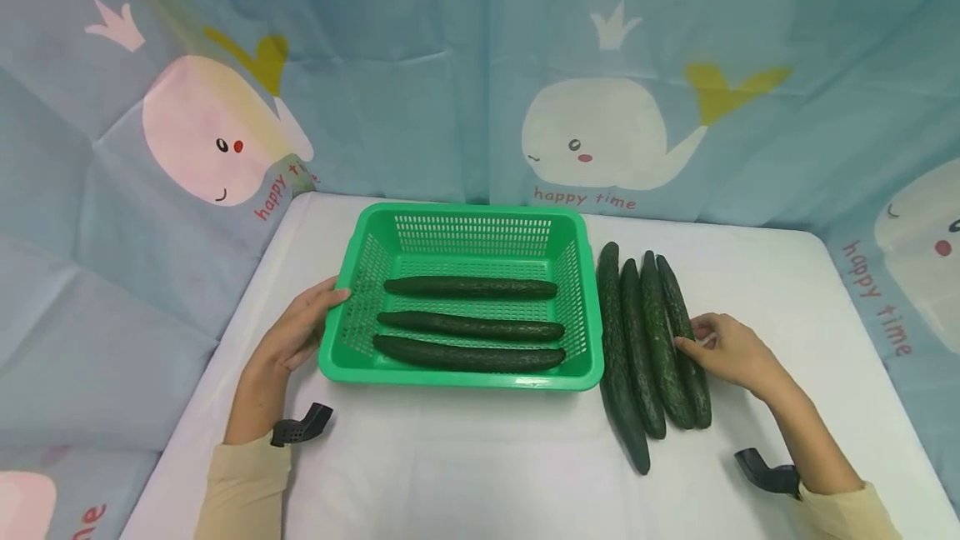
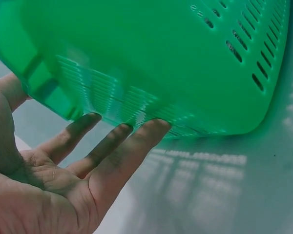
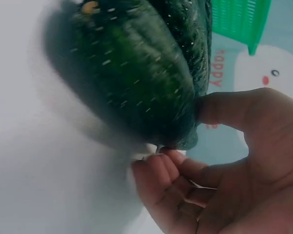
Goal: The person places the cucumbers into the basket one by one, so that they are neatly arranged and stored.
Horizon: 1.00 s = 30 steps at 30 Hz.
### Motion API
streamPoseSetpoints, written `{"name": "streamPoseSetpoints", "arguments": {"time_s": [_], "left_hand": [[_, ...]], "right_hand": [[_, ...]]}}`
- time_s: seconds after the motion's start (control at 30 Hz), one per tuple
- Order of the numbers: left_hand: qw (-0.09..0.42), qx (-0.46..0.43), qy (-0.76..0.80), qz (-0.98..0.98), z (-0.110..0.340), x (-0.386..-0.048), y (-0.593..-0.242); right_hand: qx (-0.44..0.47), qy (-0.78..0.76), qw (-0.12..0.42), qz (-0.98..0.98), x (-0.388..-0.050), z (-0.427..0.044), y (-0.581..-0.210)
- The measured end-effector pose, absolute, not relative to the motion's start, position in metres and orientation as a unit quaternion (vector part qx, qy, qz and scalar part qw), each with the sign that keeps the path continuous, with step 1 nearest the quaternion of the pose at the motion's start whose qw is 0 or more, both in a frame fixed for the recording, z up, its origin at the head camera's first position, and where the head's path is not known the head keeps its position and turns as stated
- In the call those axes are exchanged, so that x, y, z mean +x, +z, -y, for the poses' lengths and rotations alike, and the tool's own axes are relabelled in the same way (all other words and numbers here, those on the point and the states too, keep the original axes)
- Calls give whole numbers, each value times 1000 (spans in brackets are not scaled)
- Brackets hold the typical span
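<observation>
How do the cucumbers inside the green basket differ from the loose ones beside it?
There are three basket cucumbers but four loose cucumbers. The basket cucumbers lie side to side, while the loose cucumbers run roughly front to back. No hand touches the basket cucumbers; the right hand pinches the rightmost loose cucumber. Both groups are long and dark green.

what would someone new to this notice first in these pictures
The bright green basket on the white table likely draws the eye first, with three cucumbers lying inside it and the left hand at its left edge. Four more cucumbers lie side by side just right of it, the right hand on the outermost one. Behind, pale cartoon whales stand out on the blue cloth.
</observation>
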State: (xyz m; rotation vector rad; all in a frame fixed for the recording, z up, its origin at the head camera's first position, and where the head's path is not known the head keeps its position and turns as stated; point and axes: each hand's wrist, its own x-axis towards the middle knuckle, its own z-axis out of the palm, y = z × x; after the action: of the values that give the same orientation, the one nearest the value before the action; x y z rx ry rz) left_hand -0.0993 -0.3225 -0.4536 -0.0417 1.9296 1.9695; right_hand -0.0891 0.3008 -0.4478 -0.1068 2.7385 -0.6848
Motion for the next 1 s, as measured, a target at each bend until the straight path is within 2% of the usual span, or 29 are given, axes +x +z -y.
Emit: {"name": "streamPoseSetpoints", "arguments": {"time_s": [0.27,0.43,0.7,1.0], "left_hand": [[194,-7,712,-675,326,-97,-457],[199,4,708,-677,328,-99,-458],[203,-4,704,-681,327,-101,-458],[210,-9,706,-676,327,-101,-455]], "right_hand": [[-4,-285,227,-931,-97,-300,-435],[2,-287,218,-933,-98,-302,-429],[-12,-263,163,-951,-93,-299,-432],[-61,-241,29,-968,-90,-286,-420]]}}
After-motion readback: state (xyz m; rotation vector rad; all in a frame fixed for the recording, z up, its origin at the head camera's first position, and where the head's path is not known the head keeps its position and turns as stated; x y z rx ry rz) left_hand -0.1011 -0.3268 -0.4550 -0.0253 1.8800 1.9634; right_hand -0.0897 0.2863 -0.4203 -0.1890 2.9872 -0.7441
